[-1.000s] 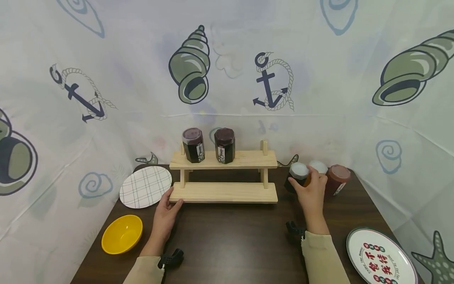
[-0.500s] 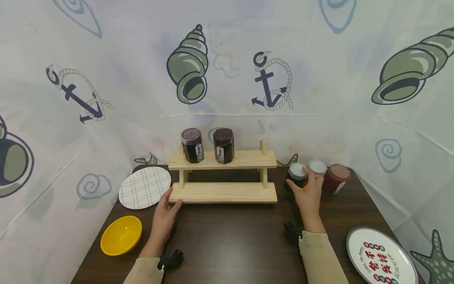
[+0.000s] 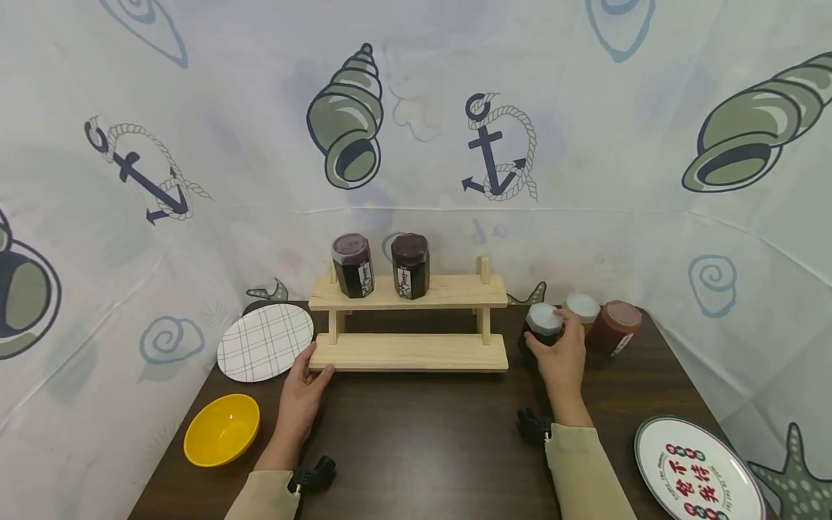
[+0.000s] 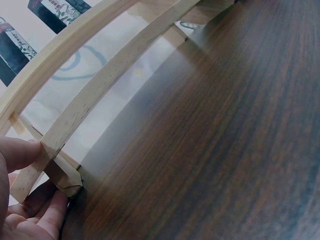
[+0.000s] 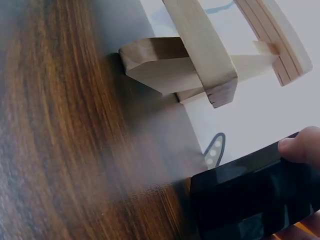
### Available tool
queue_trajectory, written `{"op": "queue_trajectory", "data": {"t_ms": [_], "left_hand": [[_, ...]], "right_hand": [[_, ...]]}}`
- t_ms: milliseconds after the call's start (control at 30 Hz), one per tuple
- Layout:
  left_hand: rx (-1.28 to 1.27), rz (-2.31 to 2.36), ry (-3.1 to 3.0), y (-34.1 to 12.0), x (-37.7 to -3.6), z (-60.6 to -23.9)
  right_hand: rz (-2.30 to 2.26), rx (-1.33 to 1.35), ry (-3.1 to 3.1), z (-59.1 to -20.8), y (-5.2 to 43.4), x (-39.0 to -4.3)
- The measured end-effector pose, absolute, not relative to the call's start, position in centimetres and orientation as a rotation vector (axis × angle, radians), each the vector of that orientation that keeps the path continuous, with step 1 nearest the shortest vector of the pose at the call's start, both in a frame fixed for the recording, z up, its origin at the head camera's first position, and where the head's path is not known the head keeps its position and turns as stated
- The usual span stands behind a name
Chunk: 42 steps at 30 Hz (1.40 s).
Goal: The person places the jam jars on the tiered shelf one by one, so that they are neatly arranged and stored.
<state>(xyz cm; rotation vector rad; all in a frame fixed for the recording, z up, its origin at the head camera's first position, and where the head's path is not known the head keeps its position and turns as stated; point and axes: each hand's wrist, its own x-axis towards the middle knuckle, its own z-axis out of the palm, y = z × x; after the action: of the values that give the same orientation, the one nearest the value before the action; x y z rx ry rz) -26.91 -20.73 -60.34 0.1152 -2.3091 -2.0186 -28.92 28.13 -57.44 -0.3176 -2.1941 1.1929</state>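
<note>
The right hand [image 3: 560, 355] is gripping the dark white-lidded jar [image 3: 542, 326] just right of the wooden rack [image 3: 409, 352]; the left hand [image 3: 305, 390] is resting flat-fingered against the rack's left corner. The neighbouring jars [image 3: 601, 325] are crowding it, so a careless lift could topple them.

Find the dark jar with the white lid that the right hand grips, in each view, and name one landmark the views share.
Head: dark jar, right of centre, beside the wooden shelf.
Left wrist: not in it.
Right wrist: lower right corner.
Shared landmark: the wooden shelf.
</note>
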Motion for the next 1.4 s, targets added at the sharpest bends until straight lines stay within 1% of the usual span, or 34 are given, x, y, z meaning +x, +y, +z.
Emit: {"op": "queue_trajectory", "data": {"t_ms": [267, 633, 933, 1100, 1400], "left_hand": [[0.129, -2.019, -2.315, -20.8, -27.0, -60.3], [0.130, -2.024, -2.318, -20.9, -27.0, -60.4], [0.136, -2.027, -2.320, -20.9, -27.0, -60.3], [0.125, -2.030, -2.306, -21.0, -27.1, -60.3], [0.114, -2.028, -2.305, -20.8, -27.0, -60.5]], "right_hand": [[1.180, -0.267, -2.188, -57.6, 28.2, -28.9], [1.283, -0.260, -2.222, -57.7, 28.4, -28.9], [1.313, -0.334, -2.199, -57.6, 28.5, -28.8], [1.301, -0.363, -2.196, -56.9, 28.5, -28.7], [1.298, -0.398, -2.174, -54.6, 28.8, -27.8]]}}
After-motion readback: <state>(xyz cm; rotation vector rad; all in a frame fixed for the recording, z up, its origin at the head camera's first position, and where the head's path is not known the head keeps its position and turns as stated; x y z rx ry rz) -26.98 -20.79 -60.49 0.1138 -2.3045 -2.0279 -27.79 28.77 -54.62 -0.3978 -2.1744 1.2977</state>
